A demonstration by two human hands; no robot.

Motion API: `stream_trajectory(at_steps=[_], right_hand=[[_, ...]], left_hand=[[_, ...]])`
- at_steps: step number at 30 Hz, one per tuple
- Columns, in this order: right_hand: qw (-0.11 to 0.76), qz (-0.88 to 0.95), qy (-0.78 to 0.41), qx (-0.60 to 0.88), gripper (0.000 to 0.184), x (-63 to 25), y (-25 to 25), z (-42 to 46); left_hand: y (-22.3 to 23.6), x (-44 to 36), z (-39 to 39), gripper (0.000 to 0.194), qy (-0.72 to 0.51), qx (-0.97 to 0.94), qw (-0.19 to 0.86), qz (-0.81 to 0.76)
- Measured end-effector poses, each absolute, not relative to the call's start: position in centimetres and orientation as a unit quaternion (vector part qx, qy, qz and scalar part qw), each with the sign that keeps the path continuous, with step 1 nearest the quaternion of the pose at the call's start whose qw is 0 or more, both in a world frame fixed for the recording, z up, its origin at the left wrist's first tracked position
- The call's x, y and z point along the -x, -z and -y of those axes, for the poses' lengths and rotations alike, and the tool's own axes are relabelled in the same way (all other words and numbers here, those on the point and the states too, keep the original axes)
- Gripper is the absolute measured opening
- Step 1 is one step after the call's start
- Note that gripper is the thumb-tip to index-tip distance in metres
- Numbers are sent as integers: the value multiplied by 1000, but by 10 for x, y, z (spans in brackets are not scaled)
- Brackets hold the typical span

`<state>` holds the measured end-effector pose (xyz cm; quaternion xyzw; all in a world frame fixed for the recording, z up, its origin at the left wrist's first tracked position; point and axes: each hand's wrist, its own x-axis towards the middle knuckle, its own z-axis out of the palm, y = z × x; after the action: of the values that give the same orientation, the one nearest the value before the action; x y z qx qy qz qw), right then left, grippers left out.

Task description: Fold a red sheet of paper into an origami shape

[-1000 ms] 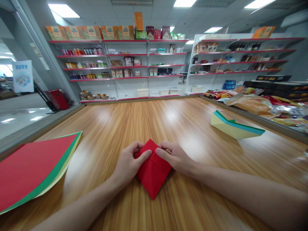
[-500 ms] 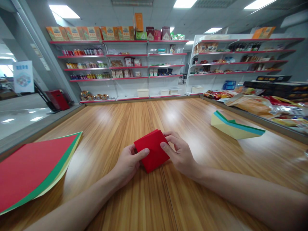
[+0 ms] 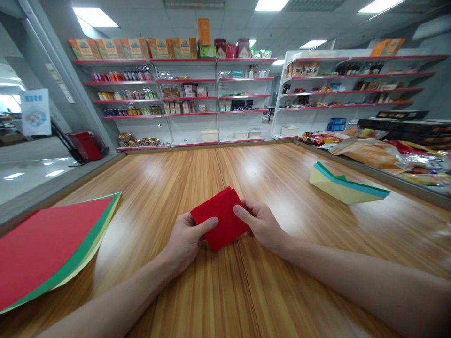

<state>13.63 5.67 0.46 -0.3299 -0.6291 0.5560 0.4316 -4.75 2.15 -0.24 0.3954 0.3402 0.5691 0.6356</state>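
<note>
A folded piece of red paper (image 3: 223, 218) is held tilted just above the middle of the wooden table, its layers showing along the top edge. My left hand (image 3: 190, 234) pinches its left side, thumb on the front face and fingers behind. At the right corner my right hand (image 3: 260, 223) grips it, the thumb on the front and the other fingers curled mostly out of sight behind. To the right stands a folded paper boat (image 3: 347, 188) in cream, blue and green. Sheets of coloured paper (image 3: 52, 239), red on top with green and yellow beneath, lie at the left.
The wooden table (image 3: 169, 173) has a raised rim (image 3: 211, 146). Beyond it stand shelves (image 3: 186, 112) with bottles, boxes and packets. Packaged snacks (image 3: 373, 152) are heaped past the right rim. A red box (image 3: 84, 145) stands on the floor at left.
The right hand's fingers have moved from the paper's upper right edge to behind its right corner. The red paper has shifted and opened slightly to the left. My left hand keeps its grip.
</note>
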Motion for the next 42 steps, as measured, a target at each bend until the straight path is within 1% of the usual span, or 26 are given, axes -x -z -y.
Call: stream_trajectory(at_steps=[4,8,13,17,21,25,31,36,40,42], right_hand=[[453,598,-584,308,32,-136,-3,-58],[451,562,-636,276,34,-135,-2,-60],[447,561,-639,277,30,-137,-3,-60],[408,566,-657,284,29,-141,-2,-60],[338,615,-659,272,30,-143,-1,-57],[304,649,-640,277,31,-143,-1,-56],[285,653,-630,309,32,-141,-3,-58],[293,633,-645,311,31,-139,-6,-58],[360,580,-669,292,34,-138,-5,-59],[373,575,-668,290,36,-137,-4,-60]], left_hand=[[3,49,-21,28,-556,-403,642,-340],[1,48,-20,28,-550,-404,646,-342],[-4,49,-17,26,-539,-398,656,-347],[-8,52,-18,30,-534,-358,691,-331],[-10,55,-19,30,-464,-411,724,-303],[-8,54,-19,22,-427,-478,696,-323],[-8,54,-15,26,-427,-522,651,-349],[-11,50,-14,24,-457,-518,626,-362],[-4,49,-20,29,-553,-459,582,-382],[-1,51,-24,33,-600,-433,556,-379]])
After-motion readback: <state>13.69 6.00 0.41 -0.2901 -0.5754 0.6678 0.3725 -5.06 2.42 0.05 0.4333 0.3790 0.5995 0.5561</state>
